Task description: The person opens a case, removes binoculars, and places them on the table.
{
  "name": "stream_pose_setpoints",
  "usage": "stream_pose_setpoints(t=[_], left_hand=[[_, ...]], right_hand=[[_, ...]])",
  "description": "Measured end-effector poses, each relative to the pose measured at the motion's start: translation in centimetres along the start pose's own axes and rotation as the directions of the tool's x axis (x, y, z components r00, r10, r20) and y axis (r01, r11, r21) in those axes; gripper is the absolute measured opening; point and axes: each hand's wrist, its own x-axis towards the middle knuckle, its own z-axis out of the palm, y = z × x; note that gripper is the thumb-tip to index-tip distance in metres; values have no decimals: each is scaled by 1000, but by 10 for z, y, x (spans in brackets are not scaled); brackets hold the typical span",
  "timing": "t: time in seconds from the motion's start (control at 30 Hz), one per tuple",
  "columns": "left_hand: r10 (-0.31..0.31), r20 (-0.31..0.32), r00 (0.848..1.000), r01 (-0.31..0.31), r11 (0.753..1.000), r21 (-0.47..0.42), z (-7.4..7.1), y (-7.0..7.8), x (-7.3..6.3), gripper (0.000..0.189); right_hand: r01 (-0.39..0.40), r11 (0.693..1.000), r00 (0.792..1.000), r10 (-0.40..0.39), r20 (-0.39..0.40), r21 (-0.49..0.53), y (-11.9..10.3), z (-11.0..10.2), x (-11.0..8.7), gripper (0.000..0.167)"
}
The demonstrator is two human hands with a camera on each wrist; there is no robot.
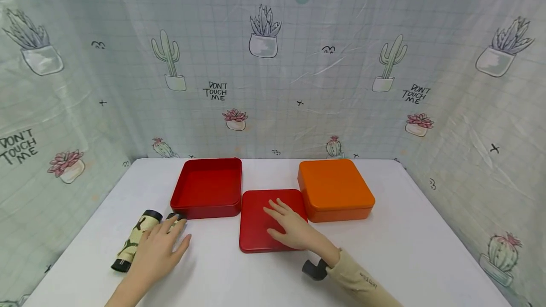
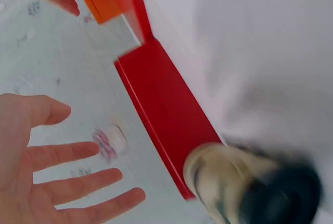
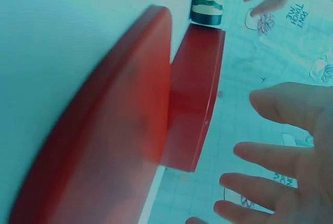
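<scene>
My left hand (image 1: 154,252), fingers spread, hovers over two camouflage-patterned cylinders with black ends. One cylinder (image 1: 141,237) lies slanted on the table at the hand's left; the other is mostly hidden under the fingers, its black end (image 1: 177,215) close to the open red box (image 1: 209,186). In the left wrist view the hand (image 2: 57,174) holds nothing. My right hand (image 1: 294,229) is spread above the flat red lid (image 1: 253,231), between the two boxes. Its fingers (image 3: 268,187) are apart in the right wrist view, with nothing between them and the lid (image 3: 112,135) alongside.
A closed orange box (image 1: 334,185) stands right of the red lid, at the lid's edge. The white table (image 1: 409,245) is enclosed by a cactus-printed cloth (image 1: 298,79) at the back and sides. A black device (image 1: 314,270) sits under my right wrist.
</scene>
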Motion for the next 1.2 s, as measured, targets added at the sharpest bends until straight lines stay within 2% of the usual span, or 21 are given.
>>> stream_pose_setpoints(t=[0.13, 0.23, 0.33, 0.53, 0.83, 1.0, 1.2], left_hand=[[69, -70, 995, -70, 997, -9, 6, 17, 6, 36], [109, -91, 990, -111, 994, -17, 9, 30, 11, 33], [137, -81, 987, -139, 990, -27, 11, 43, 16, 33], [174, -53, 983, -177, 981, -72, 13, 67, 25, 34], [204, -150, 967, -236, 943, -234, 11, 94, 49, 31], [220, -162, 962, -257, 929, -267, 13, 106, 59, 33], [246, -169, 954, -288, 906, -310, 19, 114, 67, 31]], right_hand=[[-5, 998, 999, 8, -49, 69, 8, -2, -17, 53], [-11, 996, 996, 19, -85, 94, 15, -1, -27, 50], [-17, 994, 992, 31, -124, 112, 22, 0, -34, 47], [-35, 988, 979, 64, -192, 149, 35, -3, -50, 42], [-89, 982, 968, 125, -220, 167, 53, -11, -73, 40], [-100, 982, 961, 137, -241, 159, 63, -18, -80, 39], [-87, 984, 943, 131, -305, 155, 71, -23, -85, 40]])
